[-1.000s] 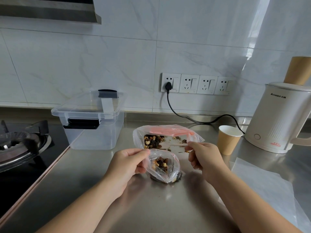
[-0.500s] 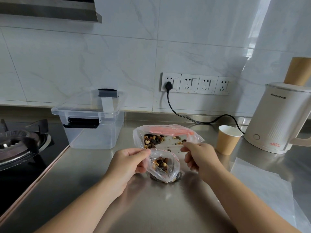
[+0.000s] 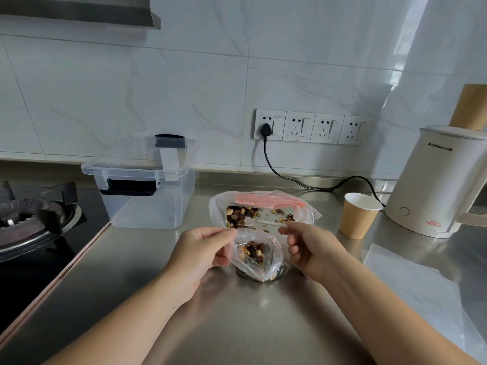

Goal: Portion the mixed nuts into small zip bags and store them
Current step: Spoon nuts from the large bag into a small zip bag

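Looking down from the head view, two bare hands are seen over a steel counter (image 3: pixel 237 325). One small zip bag (image 3: pixel 259 255) is held upright on the counter between them, its mouth gaping, with a clump of mixed nuts (image 3: pixel 253 251) visible inside. Its left rim is pinched between the thumb and curled fingers of the left hand (image 3: pixel 201 252). The right hand (image 3: pixel 311 248) is placed just beside the bag's right side, thumb and forefinger drawn together (whether the plastic rim is actually caught between them cannot be told).

Just behind the small bag, one large clear bag (image 3: pixel 263 209) with a pink strip across its top is lain flat; the remaining nuts are spread inside it, and its near edge is partly hidden by the hands and the small bag.

Around these, one of each is counted: a clear lidded storage box (image 3: pixel 147 185) with black latches to the left, a paper cup (image 3: pixel 358 218) to the right, a white electric kettle (image 3: pixel 437 185) beyond the cup, and a gas burner (image 3: pixel 29 219) at the far left. Four wall sockets (image 3: pixel 311 126) are set in a row on the tiled wall, and one black plug (image 3: pixel 265 130) is fitted in the leftmost, its cord (image 3: pixel 316 184) running along the counter behind the cup. A flat clear sheet (image 3: pixel 421 280) is lain on the counter at the right.
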